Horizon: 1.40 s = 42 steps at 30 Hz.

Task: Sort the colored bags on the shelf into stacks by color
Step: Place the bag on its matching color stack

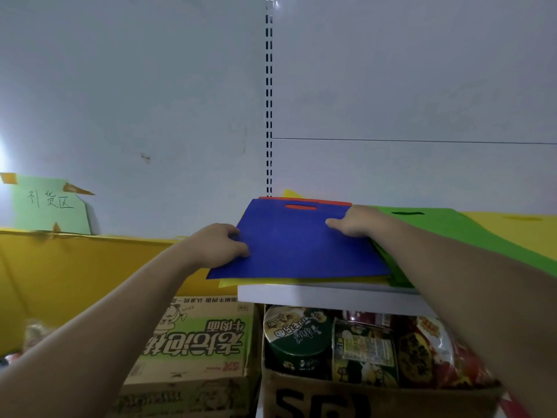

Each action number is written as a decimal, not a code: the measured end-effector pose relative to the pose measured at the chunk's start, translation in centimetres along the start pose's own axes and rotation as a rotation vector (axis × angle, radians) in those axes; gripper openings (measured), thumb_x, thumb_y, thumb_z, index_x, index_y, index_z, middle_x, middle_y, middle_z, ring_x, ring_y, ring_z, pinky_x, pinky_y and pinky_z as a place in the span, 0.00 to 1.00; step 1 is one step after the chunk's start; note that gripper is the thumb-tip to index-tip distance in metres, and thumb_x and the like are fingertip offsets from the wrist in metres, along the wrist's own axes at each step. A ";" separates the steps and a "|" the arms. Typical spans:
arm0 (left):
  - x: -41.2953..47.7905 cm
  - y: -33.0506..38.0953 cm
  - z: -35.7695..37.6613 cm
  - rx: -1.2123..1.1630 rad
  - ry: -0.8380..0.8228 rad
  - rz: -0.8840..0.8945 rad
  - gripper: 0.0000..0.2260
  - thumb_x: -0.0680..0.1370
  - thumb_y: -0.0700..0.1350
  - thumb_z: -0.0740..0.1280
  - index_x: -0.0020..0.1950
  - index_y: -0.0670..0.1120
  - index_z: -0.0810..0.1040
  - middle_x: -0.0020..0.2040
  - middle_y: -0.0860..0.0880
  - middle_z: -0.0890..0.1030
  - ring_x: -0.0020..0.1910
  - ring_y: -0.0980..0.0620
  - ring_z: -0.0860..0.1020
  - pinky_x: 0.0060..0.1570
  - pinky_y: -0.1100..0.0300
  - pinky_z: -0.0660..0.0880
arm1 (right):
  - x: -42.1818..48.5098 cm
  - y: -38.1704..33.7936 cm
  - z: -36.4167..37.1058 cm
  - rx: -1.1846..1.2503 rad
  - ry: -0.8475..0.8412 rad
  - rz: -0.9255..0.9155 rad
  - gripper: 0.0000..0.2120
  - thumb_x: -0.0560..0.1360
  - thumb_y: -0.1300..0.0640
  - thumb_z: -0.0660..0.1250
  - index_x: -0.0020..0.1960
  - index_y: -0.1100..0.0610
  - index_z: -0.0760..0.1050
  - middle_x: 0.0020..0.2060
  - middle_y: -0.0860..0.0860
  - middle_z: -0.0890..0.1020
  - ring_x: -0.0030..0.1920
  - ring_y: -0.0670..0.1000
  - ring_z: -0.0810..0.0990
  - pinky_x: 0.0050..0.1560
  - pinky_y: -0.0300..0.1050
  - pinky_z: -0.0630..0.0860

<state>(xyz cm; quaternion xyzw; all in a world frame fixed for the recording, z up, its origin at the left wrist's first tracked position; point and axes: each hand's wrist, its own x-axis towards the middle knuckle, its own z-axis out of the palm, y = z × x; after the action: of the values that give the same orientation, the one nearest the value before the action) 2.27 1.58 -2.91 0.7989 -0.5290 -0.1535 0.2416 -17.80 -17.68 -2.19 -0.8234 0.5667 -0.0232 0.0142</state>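
My left hand (221,245) grips the blue bag (301,248) at its left edge, right hand (352,221) holds its right edge. Bag lies flat btwn the 2, green stack (446,224) just right.

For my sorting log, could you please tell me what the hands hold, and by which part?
The blue bag: the left hand grips its left edge, the right hand its right edge near the top.

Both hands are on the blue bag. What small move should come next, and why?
Probably lift the blue bag clear and set it apart. The left hand and right hand hold its side edges, and it lies on a red bag and a yellow bag, so colours are mixed there.
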 end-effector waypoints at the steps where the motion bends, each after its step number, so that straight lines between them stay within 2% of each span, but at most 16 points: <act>1: 0.1 0.0 0.0 -0.023 0.011 -0.018 0.19 0.77 0.49 0.65 0.66 0.46 0.71 0.59 0.48 0.76 0.50 0.51 0.76 0.50 0.57 0.72 | 0.2 0.0 0.2 -0.010 -0.007 -0.003 0.32 0.78 0.35 0.53 0.65 0.59 0.73 0.66 0.56 0.73 0.63 0.57 0.73 0.60 0.47 0.69; 4: 0.3 0.0 0.3 -0.012 0.081 -0.068 0.20 0.78 0.53 0.62 0.65 0.43 0.70 0.59 0.46 0.76 0.47 0.50 0.75 0.47 0.58 0.71 | 0.7 -0.1 0.1 -0.009 0.007 -0.022 0.26 0.76 0.35 0.58 0.55 0.58 0.75 0.59 0.55 0.77 0.53 0.55 0.75 0.52 0.45 0.71; 7: 0.7 -0.2 0.6 0.023 0.153 -0.096 0.22 0.78 0.54 0.64 0.63 0.40 0.73 0.58 0.44 0.78 0.45 0.50 0.74 0.46 0.58 0.70 | 0.8 -0.4 -0.3 0.029 0.036 -0.014 0.22 0.75 0.38 0.63 0.47 0.59 0.72 0.50 0.54 0.77 0.46 0.54 0.73 0.46 0.44 0.70; 9: 0.8 -0.4 0.7 0.008 0.174 -0.114 0.21 0.77 0.54 0.65 0.62 0.39 0.75 0.56 0.44 0.79 0.44 0.49 0.75 0.46 0.57 0.72 | 0.9 -0.4 -0.3 0.068 0.063 -0.003 0.21 0.75 0.40 0.65 0.47 0.59 0.71 0.47 0.54 0.76 0.46 0.54 0.73 0.44 0.44 0.69; 13: 0.9 -0.6 0.6 0.012 0.202 -0.124 0.21 0.76 0.53 0.67 0.63 0.41 0.75 0.50 0.47 0.77 0.45 0.49 0.76 0.46 0.57 0.74 | 1.2 -0.4 0.2 0.069 0.078 0.020 0.21 0.76 0.38 0.62 0.47 0.58 0.70 0.53 0.55 0.78 0.47 0.55 0.72 0.46 0.44 0.70; 15: 0.9 -0.6 0.6 -0.008 0.205 -0.121 0.20 0.76 0.52 0.68 0.63 0.41 0.75 0.47 0.49 0.75 0.44 0.49 0.75 0.45 0.57 0.73 | 1.2 -0.3 0.3 0.101 0.074 0.041 0.21 0.75 0.39 0.64 0.47 0.58 0.70 0.54 0.55 0.78 0.49 0.55 0.74 0.47 0.44 0.70; 19: 0.8 -0.6 0.7 -0.055 0.209 -0.110 0.21 0.77 0.50 0.67 0.66 0.41 0.72 0.51 0.48 0.75 0.45 0.49 0.76 0.43 0.58 0.72 | 1.4 -0.1 -0.2 0.233 0.043 0.113 0.27 0.71 0.42 0.71 0.59 0.62 0.72 0.59 0.57 0.77 0.57 0.58 0.76 0.50 0.46 0.72; 22: 0.8 -0.8 0.9 -0.061 0.225 -0.071 0.18 0.78 0.48 0.66 0.66 0.44 0.73 0.49 0.49 0.75 0.43 0.51 0.75 0.41 0.58 0.71 | 1.4 0.0 -0.5 0.280 0.015 0.163 0.28 0.72 0.46 0.72 0.63 0.63 0.71 0.61 0.58 0.76 0.59 0.58 0.76 0.54 0.47 0.72; 24: 0.8 -0.8 0.9 -0.069 0.228 -0.053 0.17 0.78 0.47 0.66 0.66 0.45 0.73 0.46 0.51 0.75 0.42 0.52 0.76 0.41 0.58 0.73 | 1.6 0.0 -0.6 0.246 0.029 0.172 0.25 0.73 0.49 0.72 0.62 0.64 0.71 0.58 0.58 0.77 0.58 0.57 0.77 0.53 0.46 0.73; 25: 0.9 -0.8 0.9 -0.071 0.231 -0.048 0.17 0.78 0.47 0.66 0.66 0.46 0.72 0.44 0.52 0.75 0.42 0.52 0.76 0.42 0.58 0.74 | 1.6 0.0 -0.5 0.224 0.051 0.165 0.20 0.73 0.51 0.71 0.59 0.63 0.73 0.53 0.57 0.78 0.54 0.56 0.77 0.50 0.45 0.73; 27: 0.9 -0.8 0.9 -0.074 0.243 -0.037 0.17 0.78 0.45 0.65 0.66 0.46 0.72 0.41 0.54 0.74 0.42 0.52 0.76 0.44 0.57 0.75 | 1.9 0.2 -0.1 0.227 0.119 0.157 0.07 0.74 0.58 0.67 0.46 0.61 0.72 0.42 0.55 0.75 0.44 0.55 0.75 0.40 0.43 0.70; 29: 0.9 -0.8 0.8 -0.089 0.254 -0.023 0.17 0.78 0.44 0.65 0.67 0.46 0.71 0.42 0.54 0.75 0.42 0.52 0.76 0.42 0.58 0.75 | 2.4 0.5 0.2 0.301 0.176 0.157 0.09 0.74 0.62 0.63 0.36 0.59 0.66 0.37 0.54 0.72 0.38 0.53 0.72 0.33 0.42 0.66; 32: 0.7 -0.9 0.7 -0.115 0.267 -0.006 0.17 0.79 0.42 0.63 0.68 0.46 0.70 0.47 0.51 0.75 0.41 0.54 0.76 0.36 0.63 0.73 | 2.7 1.0 0.2 0.407 0.253 0.129 0.14 0.75 0.60 0.63 0.33 0.58 0.63 0.32 0.52 0.70 0.30 0.50 0.67 0.27 0.43 0.60; 35: 0.5 -0.9 0.5 -0.172 0.291 0.012 0.16 0.79 0.41 0.62 0.67 0.46 0.70 0.48 0.50 0.77 0.41 0.53 0.76 0.33 0.63 0.71 | 2.7 1.3 -0.3 0.593 0.320 0.064 0.15 0.78 0.57 0.62 0.34 0.58 0.63 0.32 0.52 0.68 0.31 0.50 0.66 0.29 0.44 0.61; 38: 0.1 -0.9 0.1 -0.261 0.348 0.039 0.16 0.80 0.41 0.61 0.67 0.47 0.69 0.50 0.49 0.78 0.43 0.52 0.77 0.33 0.63 0.71 | 1.9 1.1 -0.9 0.918 0.389 0.008 0.14 0.79 0.57 0.60 0.36 0.56 0.61 0.34 0.53 0.68 0.34 0.51 0.67 0.35 0.44 0.64; 42: -1.1 -0.7 -0.5 -0.391 0.467 0.103 0.15 0.80 0.41 0.60 0.67 0.49 0.69 0.44 0.55 0.75 0.40 0.57 0.74 0.33 0.62 0.71 | -0.6 0.8 -2.4 1.236 0.492 -0.026 0.06 0.78 0.56 0.60 0.46 0.59 0.71 0.42 0.54 0.75 0.39 0.53 0.72 0.36 0.46 0.69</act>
<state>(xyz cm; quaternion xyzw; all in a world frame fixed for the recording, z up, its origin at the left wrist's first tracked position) 2.62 2.89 -2.86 0.7231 -0.4592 -0.0522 0.5134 -18.88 -17.44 0.15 -0.6412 0.4257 -0.5316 0.3536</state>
